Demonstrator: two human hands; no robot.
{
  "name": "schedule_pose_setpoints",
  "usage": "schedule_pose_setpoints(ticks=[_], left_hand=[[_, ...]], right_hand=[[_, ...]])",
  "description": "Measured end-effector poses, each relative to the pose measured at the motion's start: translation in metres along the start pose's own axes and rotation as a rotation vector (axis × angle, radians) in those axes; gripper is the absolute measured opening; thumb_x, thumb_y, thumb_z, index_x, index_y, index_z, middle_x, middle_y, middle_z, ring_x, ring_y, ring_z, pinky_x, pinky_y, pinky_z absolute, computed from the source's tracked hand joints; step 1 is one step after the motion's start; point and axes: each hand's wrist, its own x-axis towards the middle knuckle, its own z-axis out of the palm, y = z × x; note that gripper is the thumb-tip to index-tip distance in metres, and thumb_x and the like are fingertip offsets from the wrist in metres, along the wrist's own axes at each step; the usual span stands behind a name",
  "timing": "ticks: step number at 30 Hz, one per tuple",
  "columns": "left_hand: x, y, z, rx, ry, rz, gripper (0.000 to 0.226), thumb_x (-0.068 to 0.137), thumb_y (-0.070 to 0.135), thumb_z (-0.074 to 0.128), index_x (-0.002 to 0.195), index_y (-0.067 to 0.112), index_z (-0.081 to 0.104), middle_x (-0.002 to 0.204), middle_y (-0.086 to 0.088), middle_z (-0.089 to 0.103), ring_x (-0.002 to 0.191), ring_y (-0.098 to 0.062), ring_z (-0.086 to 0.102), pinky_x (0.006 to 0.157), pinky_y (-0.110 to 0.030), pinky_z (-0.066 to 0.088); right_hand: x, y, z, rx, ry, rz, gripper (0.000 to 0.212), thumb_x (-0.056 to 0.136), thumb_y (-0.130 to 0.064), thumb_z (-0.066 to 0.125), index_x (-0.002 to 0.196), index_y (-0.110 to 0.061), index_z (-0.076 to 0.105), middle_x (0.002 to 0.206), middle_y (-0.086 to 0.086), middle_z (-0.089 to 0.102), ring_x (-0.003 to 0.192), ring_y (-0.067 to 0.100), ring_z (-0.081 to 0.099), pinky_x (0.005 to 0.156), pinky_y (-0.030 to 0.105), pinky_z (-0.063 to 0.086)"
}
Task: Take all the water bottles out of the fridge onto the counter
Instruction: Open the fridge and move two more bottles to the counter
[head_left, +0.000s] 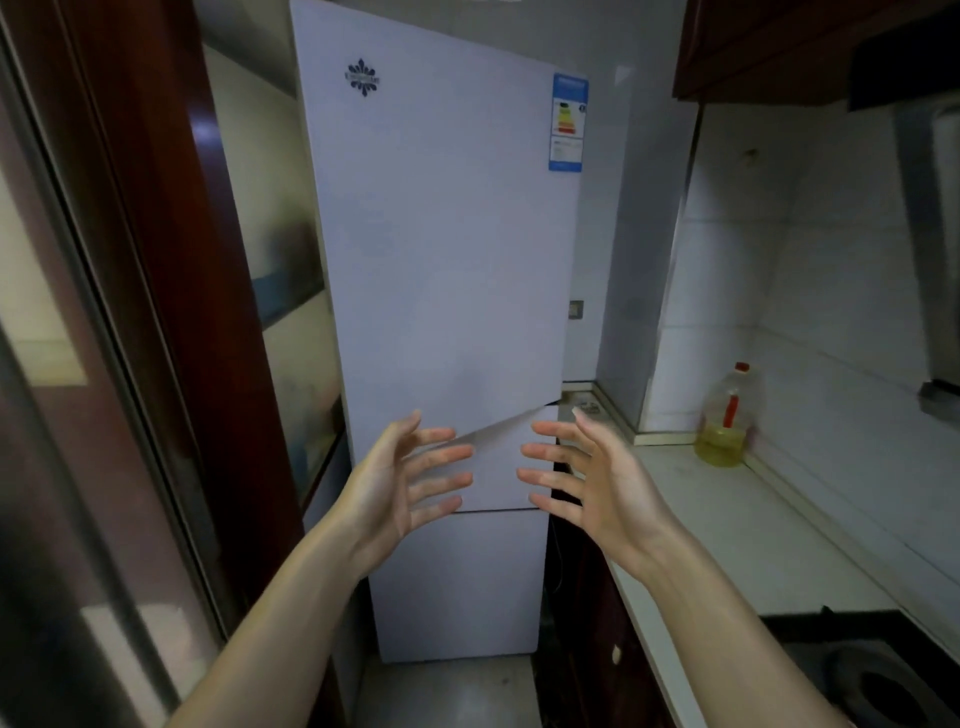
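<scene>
A tall white fridge (441, 249) stands straight ahead with its doors closed, so no water bottles are in sight. Both my hands are raised in front of its lower part, palms facing each other, fingers spread and holding nothing. My left hand (402, 478) hovers before the middle door, and my right hand (582, 473) is level with it near the fridge's right edge. A pale counter (727, 525) runs along the right wall.
A large bottle of yellow cooking oil (727, 421) stands at the counter's far end by the tiled wall. A black stove (872, 675) sits in the counter at the lower right. A dark wooden door frame (171, 312) stands at the left, and dark cabinets (810, 47) hang above.
</scene>
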Motion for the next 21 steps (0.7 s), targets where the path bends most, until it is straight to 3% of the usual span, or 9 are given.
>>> schedule_pose_setpoints(ticks=[13, 21], left_hand=[[0.127, 0.031, -0.064, 0.051, -0.023, 0.027, 0.044, 0.099, 0.047, 0.046, 0.115, 0.012, 0.068, 0.112, -0.009, 0.077, 0.104, -0.033, 0.072, 0.096, -0.047, 0.052], [0.201, 0.073, -0.118, 0.23, -0.038, 0.152, 0.035, 0.102, 0.037, 0.048, 0.11, 0.012, 0.07, 0.106, -0.006, 0.078, 0.096, -0.03, 0.074, 0.089, -0.043, 0.055]], right_hand=[[0.13, 0.022, 0.055, 0.003, 0.037, 0.03, 0.048, 0.096, -0.052, 0.054, 0.118, -0.015, 0.073, 0.112, 0.008, 0.077, 0.106, 0.03, 0.074, 0.1, 0.047, 0.054], [0.211, 0.025, 0.107, -0.034, 0.073, -0.035, 0.043, 0.096, -0.049, 0.055, 0.114, -0.016, 0.075, 0.11, 0.007, 0.076, 0.105, 0.03, 0.074, 0.099, 0.047, 0.054]])
